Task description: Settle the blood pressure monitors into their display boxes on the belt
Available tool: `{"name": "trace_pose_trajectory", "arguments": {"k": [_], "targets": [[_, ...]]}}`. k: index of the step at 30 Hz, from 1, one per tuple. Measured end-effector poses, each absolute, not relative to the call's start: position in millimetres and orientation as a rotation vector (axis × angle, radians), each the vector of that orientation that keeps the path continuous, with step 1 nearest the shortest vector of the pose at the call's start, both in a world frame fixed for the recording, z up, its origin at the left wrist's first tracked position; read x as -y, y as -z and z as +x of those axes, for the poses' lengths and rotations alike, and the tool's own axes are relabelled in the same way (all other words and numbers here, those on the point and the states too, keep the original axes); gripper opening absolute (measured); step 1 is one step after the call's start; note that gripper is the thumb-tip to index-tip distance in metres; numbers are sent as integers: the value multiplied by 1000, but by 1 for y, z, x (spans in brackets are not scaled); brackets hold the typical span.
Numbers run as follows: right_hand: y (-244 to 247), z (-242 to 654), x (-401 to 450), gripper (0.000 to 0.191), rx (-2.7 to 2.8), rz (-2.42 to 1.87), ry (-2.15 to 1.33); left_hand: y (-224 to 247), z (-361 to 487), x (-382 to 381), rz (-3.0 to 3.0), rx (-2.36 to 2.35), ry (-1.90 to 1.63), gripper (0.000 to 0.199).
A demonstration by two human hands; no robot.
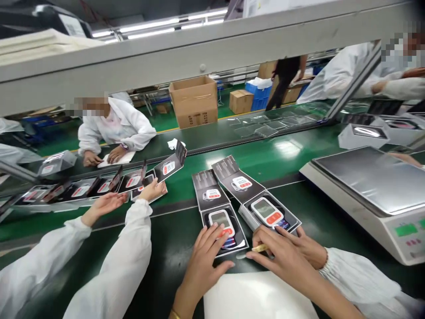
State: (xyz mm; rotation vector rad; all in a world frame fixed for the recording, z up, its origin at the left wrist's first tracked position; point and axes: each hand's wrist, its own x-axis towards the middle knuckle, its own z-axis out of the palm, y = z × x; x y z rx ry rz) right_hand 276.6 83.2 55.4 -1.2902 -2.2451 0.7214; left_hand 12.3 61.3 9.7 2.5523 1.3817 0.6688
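Two open boxes, side by side: left box, right box.
Left hand lies spread over the left monitor; right hand curls at the right box's near edge, something yellow at its fingers, whether gripped I cannot tell. A co-worker's hand is just beside it. Right monitor sits in its tray.

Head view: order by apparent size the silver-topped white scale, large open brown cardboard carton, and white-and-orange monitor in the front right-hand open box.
1. White scale
2. Cardboard carton
3. White-and-orange monitor
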Motion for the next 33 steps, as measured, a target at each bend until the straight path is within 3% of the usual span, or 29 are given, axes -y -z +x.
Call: {"name": "trace_pose_trajectory", "arguments": {"k": [4, 8, 13, 15, 20, 22, 25, 29, 33], "targets": [[-48, 255, -87, 18, 2352, -1230, -656, -5, 18, -62, 2491, -1388, -786, 77], [-41, 243, -89, 19, 2358, -1204, -441, 0, 24, -59, 2470, -1437, -946, 47], [-41, 237, -73, 18, 2233, -1193, -248, 1, 23, -57, 2531, -1432, -981, 39], [-38, 231, -62, 18, 2303, -1112, -258, 0, 16, -57, 2576, -1437, -997, 37], [-28, 224, -30, 49, 2372, -1148, -353, -3, -15, -41, 2709, -1569, -917, 46], [-26, 230, -15, 42, 2342, -1216, -528, -4, -26, -25, 2700, -1744, -885, 50], [-16, 238, 8, 13, 2434, -1268, -687, -1, -25, 6, 2679, -1795, -981, 47], [11, 227, 32, 29, 2628, -1267, -561, 12, 0, 35, 2679, -1319, -686, 34], [12, 209, 42, 29, 2641, -1281, -694, 23, 7, 40, 2546, -1325, -489, 35]]}}
